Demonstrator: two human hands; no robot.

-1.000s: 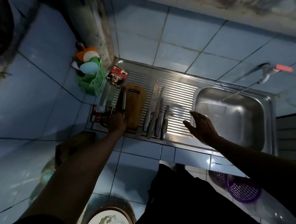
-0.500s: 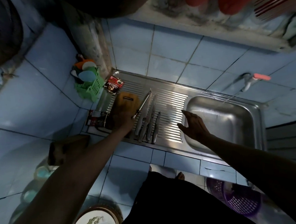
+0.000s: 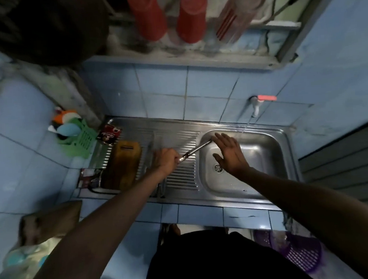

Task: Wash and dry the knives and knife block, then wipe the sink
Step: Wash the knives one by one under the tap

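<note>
Two hands show: the left hand (image 3: pixel 165 159) at centre frame and the right hand (image 3: pixel 231 154) just right of it. One knife (image 3: pixel 195 150) is in the left hand's grip. More knives (image 3: pixel 161 190) lie on the ridged drainboard below that hand, mostly hidden by the arm, so their number cannot be told. One wooden knife block (image 3: pixel 126 163) lies left of centre. There is one sink (image 3: pixel 264 142), with one drain (image 3: pixel 217 167), and one tap (image 3: pixel 261 102) with a red handle at right. Two red cups (image 3: pixel 147 15) hang in the rack at the top. One green basket (image 3: pixel 80 139) sits at left, one purple basket (image 3: pixel 300 254) at lower right. Two printed packets (image 3: pixel 109 134) lie on the desk by the block.
</note>
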